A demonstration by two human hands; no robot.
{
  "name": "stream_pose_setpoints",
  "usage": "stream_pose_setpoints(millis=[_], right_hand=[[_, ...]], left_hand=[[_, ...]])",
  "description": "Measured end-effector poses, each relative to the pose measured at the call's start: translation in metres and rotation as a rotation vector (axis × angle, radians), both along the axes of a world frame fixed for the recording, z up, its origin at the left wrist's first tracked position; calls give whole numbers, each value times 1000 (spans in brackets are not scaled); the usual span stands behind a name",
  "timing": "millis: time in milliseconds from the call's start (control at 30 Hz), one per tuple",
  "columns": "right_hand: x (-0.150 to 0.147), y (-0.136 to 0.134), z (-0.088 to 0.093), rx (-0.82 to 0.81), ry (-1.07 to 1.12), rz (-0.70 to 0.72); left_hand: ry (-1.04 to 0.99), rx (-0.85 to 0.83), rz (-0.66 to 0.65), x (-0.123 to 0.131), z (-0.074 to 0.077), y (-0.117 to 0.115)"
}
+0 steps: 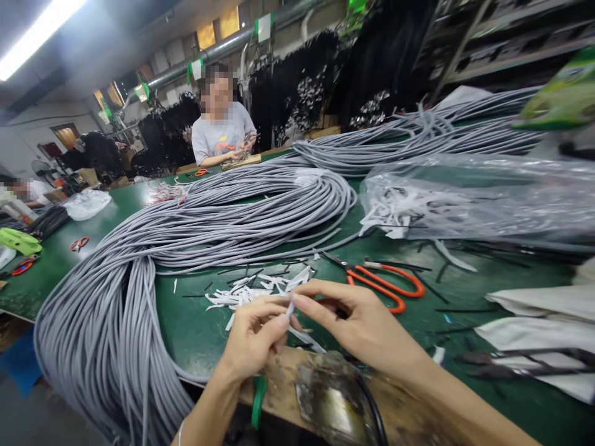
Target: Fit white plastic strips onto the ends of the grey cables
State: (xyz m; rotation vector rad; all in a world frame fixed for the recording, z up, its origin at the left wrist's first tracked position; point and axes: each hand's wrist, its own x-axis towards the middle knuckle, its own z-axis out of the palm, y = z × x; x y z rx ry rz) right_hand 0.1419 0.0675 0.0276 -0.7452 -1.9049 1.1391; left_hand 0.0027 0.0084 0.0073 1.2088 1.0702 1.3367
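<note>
Close together above the near table edge, my left hand and my right hand pinch a small white strip between thumbs and fingers. The fingers partly cover it, so its full length does not show. Just beyond the left hand lies a loose pile of white strips. Another pale strip shows below the fingers. Orange-handled scissors rest past the right hand, blades pointing to the back left. Under the hands, a worn wooden board carries a dark, stained block.
Thick bundles of grey cable cross the green table and hang over its left edge. On the right lie a plastic bag of white strips, pliers and white cloth. A co-worker sits across the table.
</note>
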Motion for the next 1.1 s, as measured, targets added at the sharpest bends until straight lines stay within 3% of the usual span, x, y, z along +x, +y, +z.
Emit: stream_pose_setpoints(millis=[167,367,733,1100], right_hand=[[2,-2,-1,41,-25,-16],[3,-3,-5,116,-66,-71],[2,-5,-3,-13,-86,75],[0,-4,-5,157,-135,-38]], left_hand=[[-99,-125,-135,-1,-1,-2],[-72,-126,-64,1,1,-2],[222,81,-26,0,-1,-7],[385,46,67,6,0,-7]])
